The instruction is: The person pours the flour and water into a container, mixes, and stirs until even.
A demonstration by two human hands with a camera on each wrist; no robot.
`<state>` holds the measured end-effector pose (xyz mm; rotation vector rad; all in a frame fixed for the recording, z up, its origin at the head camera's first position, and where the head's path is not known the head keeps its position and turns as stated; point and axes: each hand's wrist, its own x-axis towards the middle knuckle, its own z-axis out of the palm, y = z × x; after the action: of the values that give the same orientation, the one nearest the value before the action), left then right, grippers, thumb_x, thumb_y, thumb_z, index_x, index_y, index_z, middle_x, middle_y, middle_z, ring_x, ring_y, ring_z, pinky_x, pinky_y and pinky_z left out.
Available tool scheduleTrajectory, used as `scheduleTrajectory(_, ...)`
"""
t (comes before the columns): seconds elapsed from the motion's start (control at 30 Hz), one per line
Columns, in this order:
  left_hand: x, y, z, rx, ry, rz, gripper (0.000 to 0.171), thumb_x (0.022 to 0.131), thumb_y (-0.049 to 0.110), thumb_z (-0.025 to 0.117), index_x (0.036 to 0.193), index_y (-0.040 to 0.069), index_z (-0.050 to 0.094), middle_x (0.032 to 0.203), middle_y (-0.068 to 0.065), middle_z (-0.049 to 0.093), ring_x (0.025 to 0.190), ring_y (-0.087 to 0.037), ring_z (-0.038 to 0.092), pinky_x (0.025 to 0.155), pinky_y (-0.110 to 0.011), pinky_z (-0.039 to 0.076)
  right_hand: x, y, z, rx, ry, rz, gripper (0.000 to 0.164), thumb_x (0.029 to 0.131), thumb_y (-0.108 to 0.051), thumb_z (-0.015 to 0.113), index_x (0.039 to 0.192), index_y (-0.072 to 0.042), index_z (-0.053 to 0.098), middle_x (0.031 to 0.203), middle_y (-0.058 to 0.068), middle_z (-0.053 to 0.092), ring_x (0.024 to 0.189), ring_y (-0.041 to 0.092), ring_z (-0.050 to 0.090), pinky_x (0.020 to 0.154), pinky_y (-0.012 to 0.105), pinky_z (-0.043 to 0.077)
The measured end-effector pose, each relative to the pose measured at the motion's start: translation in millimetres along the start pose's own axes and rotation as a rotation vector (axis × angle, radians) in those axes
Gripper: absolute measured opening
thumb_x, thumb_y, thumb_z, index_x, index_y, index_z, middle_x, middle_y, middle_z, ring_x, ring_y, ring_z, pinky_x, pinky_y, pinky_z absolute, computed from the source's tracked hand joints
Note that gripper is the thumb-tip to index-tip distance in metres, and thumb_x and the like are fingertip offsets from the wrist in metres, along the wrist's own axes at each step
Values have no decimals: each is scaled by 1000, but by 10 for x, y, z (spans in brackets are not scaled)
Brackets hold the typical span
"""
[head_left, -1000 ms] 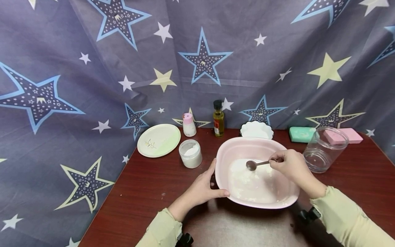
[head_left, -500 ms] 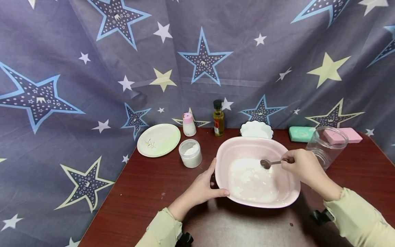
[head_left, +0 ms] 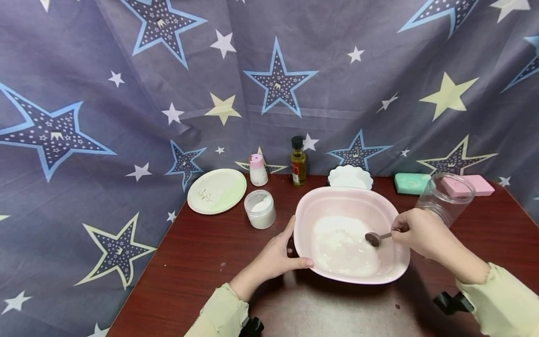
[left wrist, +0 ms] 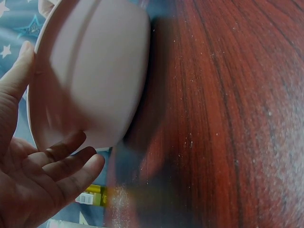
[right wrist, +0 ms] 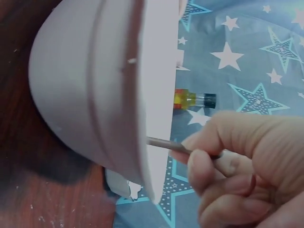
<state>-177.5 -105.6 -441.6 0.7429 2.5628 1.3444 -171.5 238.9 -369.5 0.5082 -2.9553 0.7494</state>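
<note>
A pink plastic basin (head_left: 337, 202) stands at the front of the table with a white, floury layer (head_left: 338, 231) across its bottom. My left hand (head_left: 273, 255) holds the basin's left side, thumb on the rim and fingers against the outer wall, as the left wrist view also shows. Between thumb and fingers, my right hand (head_left: 425, 236) pinches the handle of a brown measuring spoon (head_left: 372, 239) over the right rim. The spoon's bowl is inside the basin, at the right edge of the white layer. In the right wrist view only the spoon's handle (right wrist: 164, 143) shows; the basin wall hides the bowl.
Behind the basin's left side stand a jar of white powder (head_left: 261, 216), a plate (head_left: 216, 192), a pink-capped shaker (head_left: 258, 171) and an oil bottle (head_left: 298, 164). A scalloped white dish (head_left: 350, 176) is behind. A clear jar (head_left: 448, 199), green block (head_left: 411, 183) and pink block (head_left: 480, 184) are right.
My right hand has moved right and a little toward me, drawing the spoon from the basin's middle to the right side of the white layer. The left hand and basin stay nearly still.
</note>
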Motion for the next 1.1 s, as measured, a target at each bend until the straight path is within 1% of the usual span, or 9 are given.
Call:
scheduleTrajectory(0.2,2,6,-6,-11,-3,-1,111,77,33,85,157,11,12,156,-11,30,117,-19,54,83,-28,55,-34,10,-55,93,-113,2,14,75,-4,71,67,-15,70,53,-12,51,45,6,40,41,22,32)
scheduleTrajectory(0.33,5,7,-6,-17,-2,5,111,77,33,85,157,11,12,157,-11,29,117,-19,54,83,-29,55,-42,27,-67,157,-172,-20,13,75,-3,72,69,-15,70,54,-13,51,45,4,39,41,22,34)
scheduleTrajectory(0.4,6,7,-6,-19,-1,7,111,77,33,85,158,12,12,156,-11,29,117,-19,54,84,-30,55,-40,36,-59,173,-186,-50,13,74,-3,73,69,-15,71,55,-14,51,47,2,40,43,21,35)
scheduleTrajectory(0.53,6,5,-5,-25,-4,6,111,77,33,85,158,12,11,156,-11,30,120,-19,53,84,-29,55,-33,46,-9,192,-191,-119,16,71,-3,73,68,-19,70,57,-17,50,53,-1,40,47,20,35)
scheduleTrajectory(0.63,4,4,-6,-28,-7,5,111,77,32,85,158,12,11,156,-10,29,121,-18,52,83,-27,54,-28,32,54,217,-188,-139,19,72,-4,74,67,-22,68,57,-18,48,54,-2,41,47,19,35)
scheduleTrajectory(0.8,0,6,-9,-22,-3,7,111,77,32,85,157,11,12,154,-11,34,118,-18,53,83,-27,54,-6,-25,170,263,-174,-149,17,76,-5,74,69,-20,69,57,-17,48,53,-3,42,48,19,37)
scheduleTrajectory(0.93,-1,2,-8,-17,0,8,111,77,33,85,157,11,12,153,-12,36,116,-17,54,83,-28,55,14,-87,261,273,-152,-152,16,78,-6,74,70,-19,69,58,-16,52,54,-2,43,49,20,37)
scheduleTrajectory(1.0,-1,1,-8,-18,1,6,111,77,33,85,158,12,12,153,-11,36,116,-17,54,83,-29,55,27,-118,307,279,-132,-162,17,79,-7,74,69,-20,69,58,-17,53,55,-2,43,49,20,38)
scheduleTrajectory(1.1,-2,3,-7,-26,1,3,111,76,32,85,157,11,12,151,-11,38,116,-17,54,84,-31,55,56,-155,386,309,-105,-203,18,78,-3,74,68,-18,69,59,-17,55,56,-3,44,50,19,39)
